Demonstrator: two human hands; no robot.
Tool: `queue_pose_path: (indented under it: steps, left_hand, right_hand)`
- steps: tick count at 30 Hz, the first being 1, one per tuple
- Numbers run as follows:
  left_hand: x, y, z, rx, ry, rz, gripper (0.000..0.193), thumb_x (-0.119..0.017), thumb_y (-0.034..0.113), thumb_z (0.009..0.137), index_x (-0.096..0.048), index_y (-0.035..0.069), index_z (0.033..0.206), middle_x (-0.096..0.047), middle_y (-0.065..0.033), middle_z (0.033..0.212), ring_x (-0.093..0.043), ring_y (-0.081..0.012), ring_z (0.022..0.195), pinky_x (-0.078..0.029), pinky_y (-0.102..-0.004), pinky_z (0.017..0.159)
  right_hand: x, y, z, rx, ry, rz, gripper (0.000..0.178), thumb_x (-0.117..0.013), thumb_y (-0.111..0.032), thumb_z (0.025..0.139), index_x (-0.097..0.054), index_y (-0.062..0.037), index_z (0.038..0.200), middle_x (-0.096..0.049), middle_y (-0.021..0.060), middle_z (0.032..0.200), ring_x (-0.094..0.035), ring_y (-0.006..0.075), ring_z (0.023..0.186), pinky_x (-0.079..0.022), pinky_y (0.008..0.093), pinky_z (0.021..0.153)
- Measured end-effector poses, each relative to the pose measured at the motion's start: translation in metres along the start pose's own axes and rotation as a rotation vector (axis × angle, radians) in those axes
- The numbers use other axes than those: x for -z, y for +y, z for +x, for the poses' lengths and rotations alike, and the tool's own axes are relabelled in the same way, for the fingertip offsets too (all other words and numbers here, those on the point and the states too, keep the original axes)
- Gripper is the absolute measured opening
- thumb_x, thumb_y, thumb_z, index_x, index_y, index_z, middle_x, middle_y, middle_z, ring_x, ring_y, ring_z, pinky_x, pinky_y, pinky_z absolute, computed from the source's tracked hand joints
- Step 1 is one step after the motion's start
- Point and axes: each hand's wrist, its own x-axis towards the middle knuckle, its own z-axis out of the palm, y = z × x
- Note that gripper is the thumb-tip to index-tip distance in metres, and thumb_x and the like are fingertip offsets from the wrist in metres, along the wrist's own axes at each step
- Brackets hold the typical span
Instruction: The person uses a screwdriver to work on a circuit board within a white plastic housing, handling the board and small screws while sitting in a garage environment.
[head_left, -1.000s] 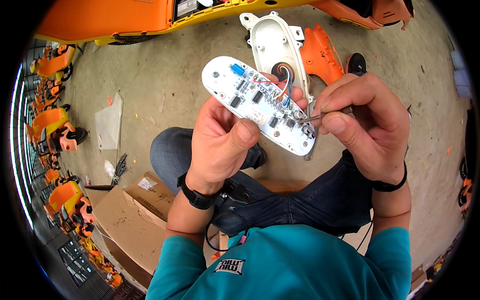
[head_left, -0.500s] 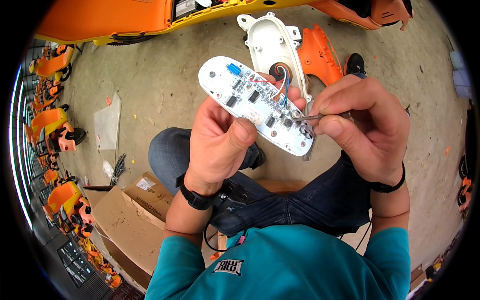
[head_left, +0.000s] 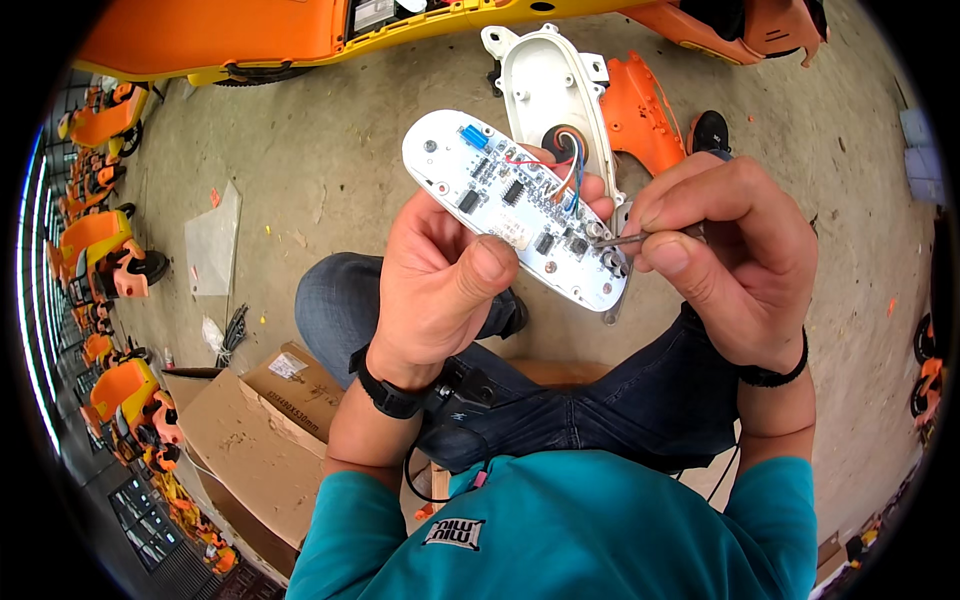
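A long, rounded white circuit board [head_left: 487, 212] with black chips and a blue connector is gripped in my left hand [head_left: 440, 275], thumb on its near edge and fingers beneath. Several coloured wires [head_left: 573, 165] rise from its far side and run toward the white plastic housing [head_left: 548, 85] behind it. My right hand [head_left: 735, 250] pinches a thin metal tool [head_left: 625, 239], probably a screwdriver, its handle mostly hidden in the fingers. The tool's tip meets the board's right end, beside small round parts; what exactly it touches is too small to tell.
An orange plastic panel [head_left: 645, 115] lies right of the housing. Across the top stands an orange and yellow vehicle body [head_left: 210, 40]. An open cardboard box [head_left: 250, 440] sits at my left, with a clear plastic sheet [head_left: 212, 245] and black cables [head_left: 233, 335] on the floor beyond.
The board and both hands hold nearly the same pose, with the board shifted very slightly right in the picture. The tool tip stays at the board's right end.
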Motion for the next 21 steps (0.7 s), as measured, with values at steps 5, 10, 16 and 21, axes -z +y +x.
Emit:
queue_pose_path:
  steps: [5,10,16,21]
  left_hand:
    - [0.0000,-0.0001,0.0005,0.003,-0.011,-0.001,0.076,-0.070,0.044,0.079,-0.040,-0.004,0.130,-0.056,-0.0251,0.121,-0.058,-0.0374,0.111,-0.047,-0.0485,0.096]
    - [0.0001,-0.0001,0.0005,0.013,-0.004,-0.007,0.077,-0.069,0.044,0.079,-0.039,-0.004,0.131,-0.056,-0.0247,0.121,-0.058,-0.0372,0.112,-0.047,-0.0484,0.096]
    - [-0.0009,-0.0017,-0.0003,-0.019,-0.040,-0.067,0.071,-0.066,0.040,0.085,-0.038,-0.004,0.132,-0.055,-0.0246,0.123,-0.057,-0.0365,0.113,-0.047,-0.0477,0.096]
    - [-0.0008,-0.0034,0.0008,-0.059,-0.089,-0.156,0.065,-0.066,0.032,0.088,-0.038,-0.005,0.133,-0.056,-0.0245,0.123,-0.056,-0.0349,0.115,-0.046,-0.0469,0.098]
  right_hand:
    - [0.0000,0.0000,0.0002,0.009,0.001,-0.006,0.014,-0.064,-0.007,0.086,-0.055,0.0025,0.092,-0.061,0.0146,0.087,-0.058,0.0148,0.074,-0.050,0.0252,0.066]
    - [-0.0017,-0.0007,0.0009,0.026,0.011,-0.005,0.015,-0.067,-0.005,0.084,-0.055,0.0023,0.091,-0.063,0.0151,0.086,-0.059,0.0162,0.076,-0.049,0.0260,0.068]
    - [0.0017,-0.0028,-0.0006,-0.051,0.022,0.060,0.014,-0.062,-0.008,0.088,-0.054,0.0018,0.092,-0.060,0.0141,0.087,-0.058,0.0139,0.073,-0.048,0.0245,0.066]
    - [0.0039,-0.0022,-0.0015,-0.090,0.039,0.104,0.014,-0.058,-0.011,0.091,-0.053,0.0016,0.094,-0.059,0.0129,0.089,-0.056,0.0109,0.071,-0.048,0.0223,0.065]
